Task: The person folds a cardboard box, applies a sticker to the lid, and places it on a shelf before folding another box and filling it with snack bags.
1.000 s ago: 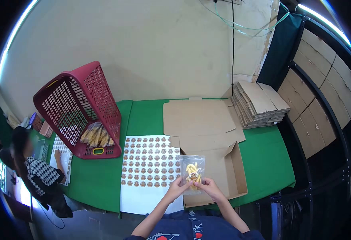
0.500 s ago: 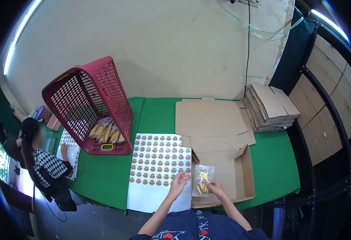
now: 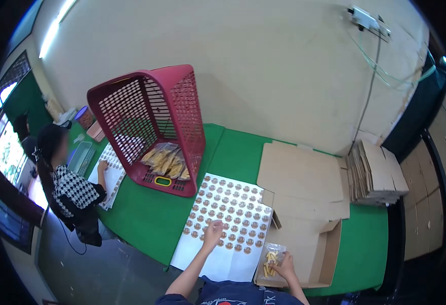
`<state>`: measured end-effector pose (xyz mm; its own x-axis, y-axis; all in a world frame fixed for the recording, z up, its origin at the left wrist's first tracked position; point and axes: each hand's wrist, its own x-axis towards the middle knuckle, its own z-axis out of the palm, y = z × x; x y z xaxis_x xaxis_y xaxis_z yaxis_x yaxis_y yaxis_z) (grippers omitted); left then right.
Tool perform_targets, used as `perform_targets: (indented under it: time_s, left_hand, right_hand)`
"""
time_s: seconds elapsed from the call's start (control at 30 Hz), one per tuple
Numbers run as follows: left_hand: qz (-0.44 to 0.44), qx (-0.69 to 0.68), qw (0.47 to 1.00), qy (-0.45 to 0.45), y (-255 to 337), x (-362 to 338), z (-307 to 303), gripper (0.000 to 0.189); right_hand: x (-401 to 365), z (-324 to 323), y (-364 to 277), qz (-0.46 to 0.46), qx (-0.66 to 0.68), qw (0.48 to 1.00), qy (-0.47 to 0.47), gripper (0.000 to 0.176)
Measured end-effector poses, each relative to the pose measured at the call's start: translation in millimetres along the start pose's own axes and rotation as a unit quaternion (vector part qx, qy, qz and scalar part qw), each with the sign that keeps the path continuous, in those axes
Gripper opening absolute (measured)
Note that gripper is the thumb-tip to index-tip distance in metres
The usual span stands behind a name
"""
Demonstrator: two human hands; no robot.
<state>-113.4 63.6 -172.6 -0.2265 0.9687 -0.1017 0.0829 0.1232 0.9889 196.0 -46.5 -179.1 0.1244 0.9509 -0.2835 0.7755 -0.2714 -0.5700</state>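
Note:
My right hand (image 3: pixel 285 265) grips the right side of a clear plastic bag (image 3: pixel 272 262) of yellow stick-shaped pieces. The bag is over the front left corner of an open cardboard box (image 3: pixel 296 249). Left of the box lies a white sheet (image 3: pixel 195 253) with rows of round brown stickers, some gone from its upper right corner. Over the middle of this sheet is my left hand (image 3: pixel 213 235), fingertips pointing away from me. Those fingertips are blurred, so whether they pinch a sticker cannot be made out.
A tipped red plastic basket (image 3: pixel 199 137) holds several filled bags (image 3: pixel 164 161). Flattened cardboard boxes (image 3: pixel 378 173) are stacked at the back right. On the left another person (image 3: pixel 75 188) has a hand on a similar sticker sheet (image 3: pixel 112 161). A green cloth (image 3: pixel 147 216) covers the table.
My left hand has moved away from the bag, leftward over the sticker sheet. My right hand still holds the bag, now lower and nearer me. The whole view has turned left and tilted.

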Motion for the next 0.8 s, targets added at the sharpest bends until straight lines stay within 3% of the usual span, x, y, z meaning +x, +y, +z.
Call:
perform_targets:
  time_s: [0.03, 0.07, 0.1, 0.13, 0.2, 0.3, 0.4, 0.5, 0.63, 0.67, 0.77, 0.8]
  left_hand:
    - [0.018, 0.003, 0.999, 0.032, 6, 11, -6, 0.02]
    - [0.092, 0.031, 0.993, 0.072, 13, 27, -13, 0.018]
    - [0.088, 0.023, 0.987, 0.133, 18, 43, -19, 0.018]
    - [0.152, 0.025, 0.971, 0.183, 21, 63, -31, 0.018]
    - [0.141, 0.001, 0.956, 0.257, 22, 104, -54, 0.016]
    - [0.048, -0.186, 0.934, 0.3, -13, 178, -83, 0.014]
    - [-0.126, -0.411, 0.88, 0.202, -17, 223, -102, 0.013]
    - [-0.198, -0.492, 0.837, 0.135, -13, 240, -108, 0.013]
    - [-0.158, -0.504, 0.84, 0.129, -13, 248, -110, 0.014]
    - [-0.146, -0.546, 0.812, 0.146, -1, 240, -106, 0.015]
    - [-0.133, -0.675, 0.725, 0.021, 16, 208, -114, 0.014]
    - [-0.151, -0.688, 0.709, 0.019, 27, 190, -116, 0.014]
  right_hand:
    - [7, -6, -2, -0.003, 0.022, 1.0, -0.017, 0.077]
    - [13, -19, -2, 0.045, 0.097, 0.991, -0.083, 0.071]
    - [21, -21, 8, 0.027, 0.084, 0.994, -0.07, 0.068]
    - [26, -24, 18, 0.012, 0.072, 0.996, -0.057, 0.066]
    - [41, -35, 19, -0.002, 0.04, 0.999, -0.036, 0.062]
    - [44, -61, -1, 0.012, 0.019, 0.999, -0.031, 0.058]
    - [51, -66, -7, 0.024, 0.042, 0.998, -0.043, 0.055]
    - [52, -55, -5, 0.014, 0.032, 0.998, -0.055, 0.053]
    - [45, -49, -9, 0.017, 0.036, 0.995, -0.091, 0.053]
    - [44, -49, -9, 0.021, 0.035, 0.994, -0.098, 0.054]
    - [37, -51, -10, 0.024, 0.021, 0.995, -0.094, 0.053]
    - [37, -52, -13, 0.021, 0.014, 0.996, -0.089, 0.053]
